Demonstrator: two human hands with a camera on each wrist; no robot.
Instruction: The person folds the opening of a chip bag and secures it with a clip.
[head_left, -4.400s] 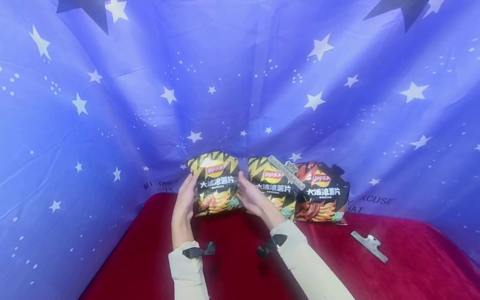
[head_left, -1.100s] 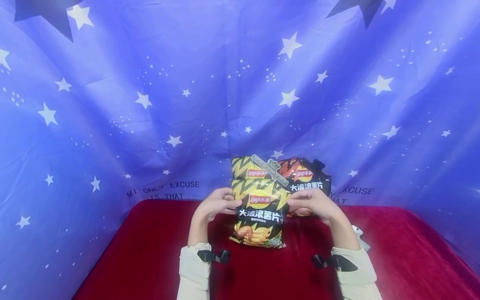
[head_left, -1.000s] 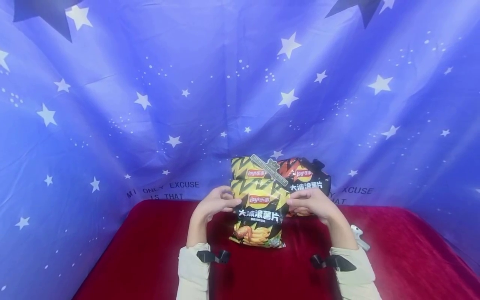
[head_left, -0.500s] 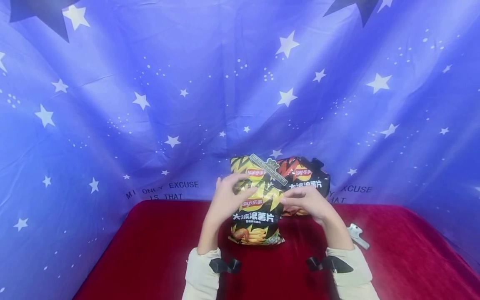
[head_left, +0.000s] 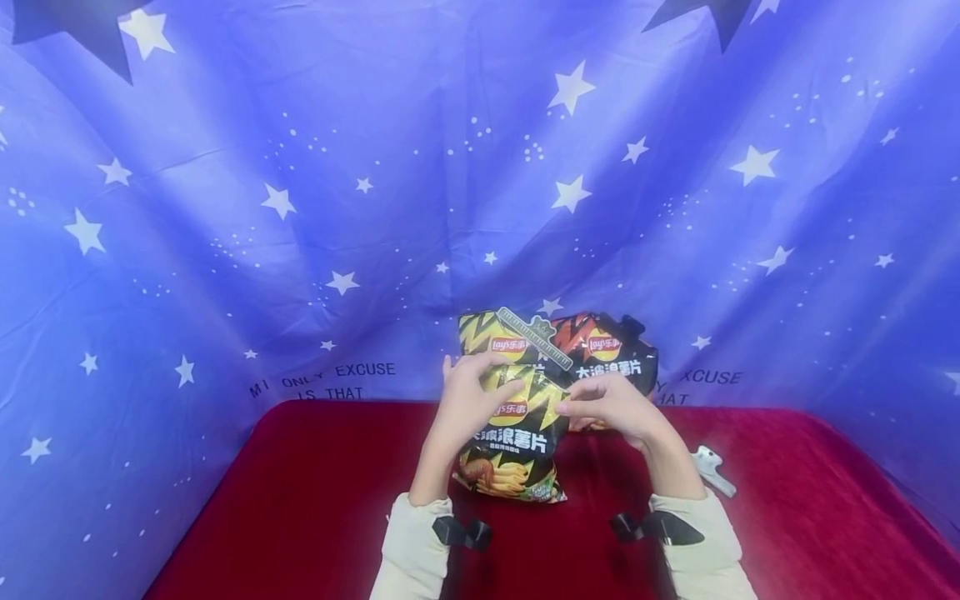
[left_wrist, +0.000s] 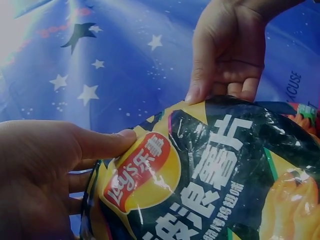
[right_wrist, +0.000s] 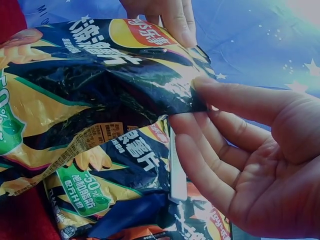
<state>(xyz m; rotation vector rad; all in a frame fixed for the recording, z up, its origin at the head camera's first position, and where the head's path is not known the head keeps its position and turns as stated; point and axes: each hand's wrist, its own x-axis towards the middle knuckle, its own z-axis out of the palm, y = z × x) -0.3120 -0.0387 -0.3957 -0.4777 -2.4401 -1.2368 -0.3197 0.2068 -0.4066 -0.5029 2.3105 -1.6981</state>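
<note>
A black-and-yellow Lay's chip bag (head_left: 517, 479) stands upright in the middle of the head view. My left hand (head_left: 467, 398) pinches its upper left part, thumb on the printed front and fingers behind, as the left wrist view shows. At the top right corner, my right hand (head_left: 622, 410) pinches the film between thumb and fingers; the right wrist view shows this corner (right_wrist: 187, 95) drawn flat. Partly hidden behind is a second yellow chip bag (head_left: 477, 331) with a silver clip (head_left: 534, 337) slanting across its top right corner.
A red-and-black chip bag (head_left: 581, 329) with a black clip (head_left: 637, 329) stands behind my right hand. A loose silver clip (head_left: 714, 472) lies on the red cloth-covered table (head_left: 795, 500), beside my right forearm. A blue star-printed curtain (head_left: 405, 217) hangs behind.
The held bag has come from the left to in front of the other yellow bag. Lately my left hand has shifted right, over its upper front, while my right hand stays at the corner.
</note>
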